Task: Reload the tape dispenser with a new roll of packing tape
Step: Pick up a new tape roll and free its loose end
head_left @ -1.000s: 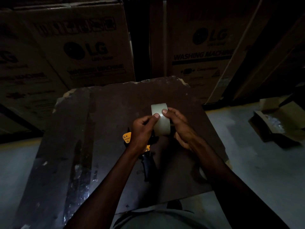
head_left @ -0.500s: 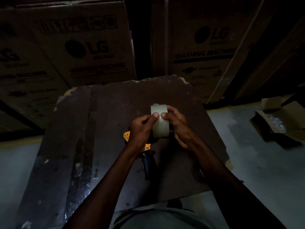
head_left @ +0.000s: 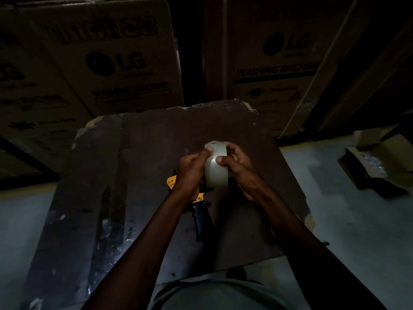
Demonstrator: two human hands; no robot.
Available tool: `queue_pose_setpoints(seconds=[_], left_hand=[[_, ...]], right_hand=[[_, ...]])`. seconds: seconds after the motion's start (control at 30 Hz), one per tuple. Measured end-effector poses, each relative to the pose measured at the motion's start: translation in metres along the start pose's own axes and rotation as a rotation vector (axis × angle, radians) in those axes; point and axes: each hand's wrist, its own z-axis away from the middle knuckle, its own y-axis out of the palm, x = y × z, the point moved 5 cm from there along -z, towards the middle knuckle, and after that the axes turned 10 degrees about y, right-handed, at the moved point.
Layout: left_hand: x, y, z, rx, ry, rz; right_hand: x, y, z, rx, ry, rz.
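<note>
The roll of tape point(head_left: 216, 166) is held on edge above the middle of the board point(head_left: 143, 166), its curved outer band facing up toward the camera and its core axis running left to right between the two hands. The left hand point(head_left: 192, 173) grips its left side with the thumb laid over the top of the band; the right hand point(head_left: 238, 168) grips the right side, thumb tip pressed on the band's face, as if feeling for the loose end, though no lifted end can be made out in this dim light. The tape dispenser point(head_left: 196, 206) lies flat on the board just below and slightly left of the roll, nearer the left hand, its black handle pointing toward the board's near edge and its orange plates half hidden under the left wrist. The roll looks smooth, pale and glossy; the board is dark, scuffed and chipped at its far corners. Loading likely calls for lowering the roll down and leftward onto the dispenser.
</note>
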Motion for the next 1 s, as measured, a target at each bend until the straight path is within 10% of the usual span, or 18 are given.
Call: queue_pose_setpoints(seconds=[1.0], left_hand=[[0.001, -0.012, -0.014, 0.047, -0.078, -0.104]], right_hand=[[0.011, 0.002, 0.000, 0.120, -0.106, 0.085]])
